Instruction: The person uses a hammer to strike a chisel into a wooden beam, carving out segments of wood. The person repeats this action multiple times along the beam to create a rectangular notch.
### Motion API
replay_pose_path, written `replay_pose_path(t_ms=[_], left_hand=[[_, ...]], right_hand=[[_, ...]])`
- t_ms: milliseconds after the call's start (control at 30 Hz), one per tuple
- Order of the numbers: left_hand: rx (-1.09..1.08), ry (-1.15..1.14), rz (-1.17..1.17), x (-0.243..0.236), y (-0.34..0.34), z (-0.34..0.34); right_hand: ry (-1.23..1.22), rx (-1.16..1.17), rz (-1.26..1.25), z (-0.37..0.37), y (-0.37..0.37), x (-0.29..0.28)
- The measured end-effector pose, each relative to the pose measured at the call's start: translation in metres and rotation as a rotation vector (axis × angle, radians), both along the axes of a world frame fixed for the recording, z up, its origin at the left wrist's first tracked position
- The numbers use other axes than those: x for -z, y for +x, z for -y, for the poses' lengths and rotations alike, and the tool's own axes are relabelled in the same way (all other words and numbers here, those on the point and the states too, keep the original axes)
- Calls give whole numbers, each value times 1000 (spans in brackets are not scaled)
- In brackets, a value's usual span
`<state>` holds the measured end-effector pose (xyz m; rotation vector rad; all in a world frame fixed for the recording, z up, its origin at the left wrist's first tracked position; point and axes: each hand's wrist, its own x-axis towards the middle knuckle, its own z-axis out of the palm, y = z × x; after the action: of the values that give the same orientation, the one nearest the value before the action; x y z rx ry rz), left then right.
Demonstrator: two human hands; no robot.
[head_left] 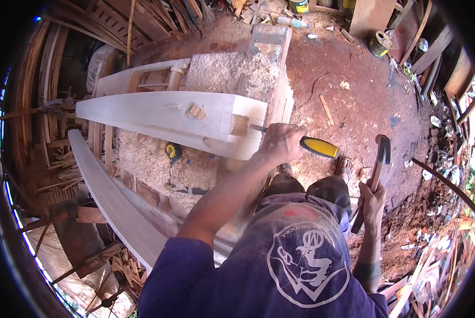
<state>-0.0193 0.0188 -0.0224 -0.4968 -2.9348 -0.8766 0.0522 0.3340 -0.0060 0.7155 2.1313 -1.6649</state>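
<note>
The pale beam [163, 112] lies across the worktop [267, 37], its broad end toward the person, and near that end a squarish recess [240, 126] is cut into the upper face. The opening looks established, its brownish inside set off from the whiter wood around it, though how deep it goes cannot be told. The chisel [321, 148] has its blade at the recess's near side; whether the edge bites or only rests there is unclear. By the look of it, the cutting is partway along, with that side and perhaps the depth left to finish.

The hands are apart, each closed on a tool: the left hand [284, 141] is wrapped around the chisel ahead of its yellow-and-black handle, and the right hand [373, 199] grips the hammer [377, 172] by its shaft, well clear of the chisel. Farther along the beam sits a small wood chip [197, 111], probably waste. Beyond, a tape measure [172, 151] lies among shavings [144, 159], and a second beam [110, 196], curved, shows no recess in its visible part.
</note>
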Motion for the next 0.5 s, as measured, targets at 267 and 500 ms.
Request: replay_pose_path(t_ms=[267,500], left_hand=[[-24,-56,115,7,-1,-2],[-84,-124,124,13,-8,-14]], right_hand=[[-53,292,-207,-16,14,0],[-98,43,-472,48,33,54]])
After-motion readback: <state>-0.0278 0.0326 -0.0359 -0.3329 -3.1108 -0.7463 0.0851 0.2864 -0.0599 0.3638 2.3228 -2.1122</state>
